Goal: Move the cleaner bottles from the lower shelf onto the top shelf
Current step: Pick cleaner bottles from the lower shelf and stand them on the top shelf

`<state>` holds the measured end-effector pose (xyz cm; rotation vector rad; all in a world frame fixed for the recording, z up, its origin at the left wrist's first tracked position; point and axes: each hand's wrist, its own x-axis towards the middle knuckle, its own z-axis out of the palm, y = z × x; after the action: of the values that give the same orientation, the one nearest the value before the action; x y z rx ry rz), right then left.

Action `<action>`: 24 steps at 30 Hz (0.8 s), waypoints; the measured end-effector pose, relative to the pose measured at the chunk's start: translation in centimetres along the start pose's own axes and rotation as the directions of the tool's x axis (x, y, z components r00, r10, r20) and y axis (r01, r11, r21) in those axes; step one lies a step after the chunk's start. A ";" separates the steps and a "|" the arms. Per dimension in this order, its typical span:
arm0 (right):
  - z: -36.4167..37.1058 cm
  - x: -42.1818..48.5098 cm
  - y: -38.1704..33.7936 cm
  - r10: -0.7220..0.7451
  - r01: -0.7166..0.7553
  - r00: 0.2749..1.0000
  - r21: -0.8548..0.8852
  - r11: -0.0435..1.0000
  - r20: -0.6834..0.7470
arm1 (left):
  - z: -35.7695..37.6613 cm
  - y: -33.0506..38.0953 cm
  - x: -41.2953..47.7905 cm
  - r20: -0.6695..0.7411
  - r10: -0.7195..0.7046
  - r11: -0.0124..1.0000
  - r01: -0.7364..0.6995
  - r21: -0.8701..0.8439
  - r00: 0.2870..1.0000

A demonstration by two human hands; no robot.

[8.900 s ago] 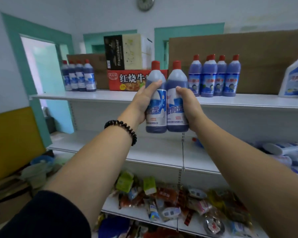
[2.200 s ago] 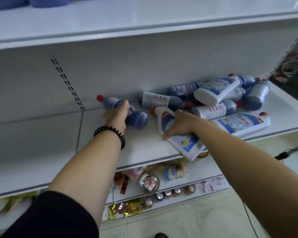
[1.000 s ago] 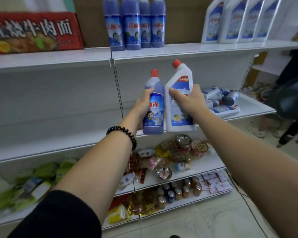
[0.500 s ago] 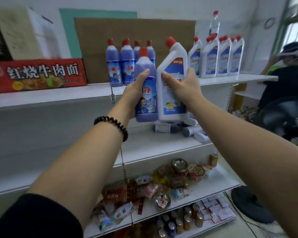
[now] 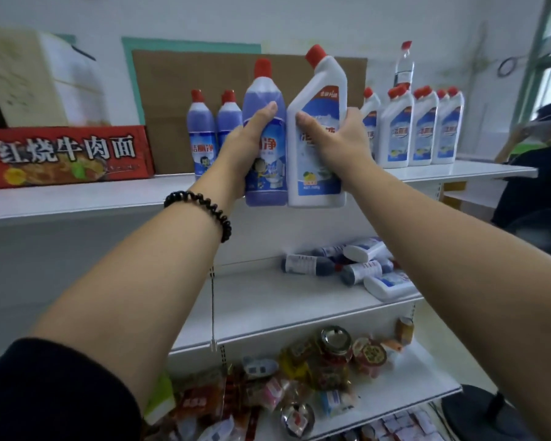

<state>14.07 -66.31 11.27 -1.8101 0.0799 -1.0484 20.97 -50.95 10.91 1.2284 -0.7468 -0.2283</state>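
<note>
Up at the front edge of the white top shelf (image 5: pixel 77 198), I am holding two cleaner bottles side by side, touching each other. My left grip (image 5: pixel 245 148) is wrapping round the purple red-capped plastic bottle (image 5: pixel 268 173), and my right grip (image 5: pixel 337 144) is clasping the white plastic bottle with the angled neck and red cap (image 5: pixel 318 103). Both are standing upright in the air, their bases about level with the shelf lip and, as far as I can judge, not yet resting on it. So I am reckoning this is the placing step of one trip. Next I am needing to push both forward over the board and lower them flat: purple beside the two purple bottles (image 5: pixel 204 135) to the left, white towards the row of white bottles (image 5: pixel 420 128) on the right, without knocking either group. More bottles are lying in a heap (image 5: pixel 357 265) on the white lower shelf (image 5: pixel 261 300), so the task is looking well short of finished.
</note>
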 end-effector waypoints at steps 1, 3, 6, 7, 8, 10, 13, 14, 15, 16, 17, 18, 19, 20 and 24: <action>0.2 0.8 0.3 -0.006 0.006 1.000 0.001 1.000 0.002 | -0.1 0.0 0.9 -0.008 0.019 1.000 -0.019 0.008 1.000; 0.6 2.4 0.8 -0.012 0.012 1.000 0.015 1.000 0.017 | -0.3 -0.1 2.6 -0.047 0.067 0.998 -0.066 0.026 0.997; 1.3 4.9 1.8 -0.024 0.024 1.000 0.040 0.999 0.012 | -0.5 0.1 5.1 -0.145 0.125 0.988 -0.109 0.109 0.982; 1.5 5.7 2.2 -0.027 0.027 1.000 0.042 0.999 0.011 | -0.5 0.1 5.9 -0.188 0.147 0.981 -0.119 0.154 0.971; 1.8 6.3 2.5 -0.027 0.026 1.000 0.045 0.999 0.017 | -0.7 0.0 6.7 -0.233 0.174 0.972 -0.129 0.197 0.957; 2.1 7.7 3.2 -0.022 0.021 0.999 0.054 0.998 0.030 | -0.9 0.0 8.4 -0.304 0.232 0.948 -0.145 0.284 0.924; 2.4 9.8 4.5 -0.032 0.029 0.998 0.056 0.998 0.049 | -1.1 -0.3 10.7 -0.328 0.302 0.886 -0.136 0.444 0.895; 2.5 10.5 5.0 -0.034 0.031 0.998 0.054 0.998 0.053 | -1.3 -0.5 11.4 -0.332 0.305 0.867 -0.117 0.484 0.893; 2.6 11.1 5.6 -0.032 0.029 0.998 0.056 0.998 0.053 | -1.4 -0.7 11.9 -0.332 0.303 0.850 -0.097 0.517 0.893; 2.7 11.7 6.1 -0.029 0.026 0.999 0.061 0.998 0.046 | -1.8 -1.0 12.5 -0.340 0.297 0.837 -0.072 0.542 0.893; 2.7 12.2 6.6 -0.024 0.021 0.999 0.061 0.998 0.042 | -2.1 -1.4 13.1 -0.346 0.287 0.825 -0.048 0.562 0.893; 2.8 12.7 7.1 -0.016 0.013 0.999 0.058 0.998 0.041 | -2.4 -1.9 13.6 -0.354 0.282 0.813 -0.026 0.581 0.891; 2.9 13.3 7.7 -0.005 0.003 0.999 0.055 0.999 0.043 | -2.7 -2.3 14.2 -0.363 0.280 0.799 -0.006 0.601 0.889; 2.9 13.6 8.1 0.002 -0.005 0.999 0.052 0.999 0.045 | -2.9 -2.6 14.5 -0.369 0.283 0.783 0.009 0.621 0.885; 3.5 15.0 9.9 0.032 -0.034 0.998 0.043 0.998 0.057 | -3.4 -2.9 15.7 -0.395 0.298 0.713 0.072 0.697 0.869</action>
<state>29.54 -75.97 12.40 -1.7915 0.0521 -0.9679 35.43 -57.85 13.99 1.8568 -0.4583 0.5239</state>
